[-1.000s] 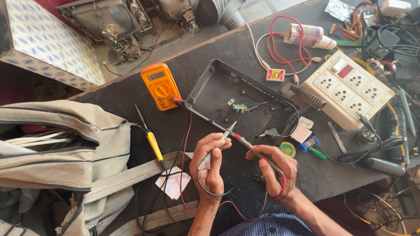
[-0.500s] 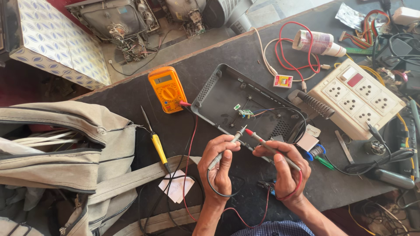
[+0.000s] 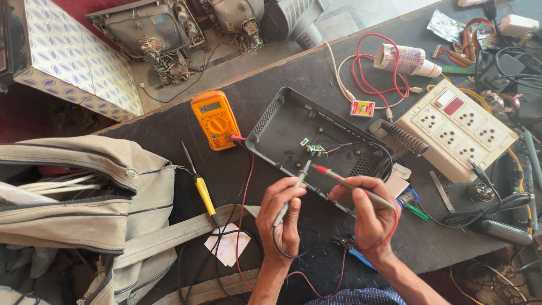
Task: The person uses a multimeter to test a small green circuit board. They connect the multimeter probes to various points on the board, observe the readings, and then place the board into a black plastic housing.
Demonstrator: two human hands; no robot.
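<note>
Head view. My left hand (image 3: 280, 217) is closed around the black multimeter probe (image 3: 292, 192), held like a pen, tip pointing up toward the small green circuit board (image 3: 314, 149). My right hand (image 3: 368, 213) is closed around the red multimeter probe (image 3: 350, 183), its red tip lying just below that same board. Whether either tip actually touches the board, I cannot tell.

The board sits inside the open black plastic casing (image 3: 282, 121), which lies on the dark worktop (image 3: 169, 135); both hands are at the casing's near edge. The orange digital multimeter (image 3: 214, 120) lies just left of the casing, with red and black leads running from it down toward my wrists. Further left of the casing, near the multimeter, a yellow-handled screwdriver (image 3: 199, 183) lies on the worktop, its handle end beside a strap of the grey canvas bag (image 3: 79, 197). Right of the casing stands a cream multi-socket extension board (image 3: 458, 129), with a coiled metal soldering-iron stand (image 3: 403, 138) between the two. A white printed tube (image 3: 406, 60) lies beyond the casing, among loops of red wire.
</note>
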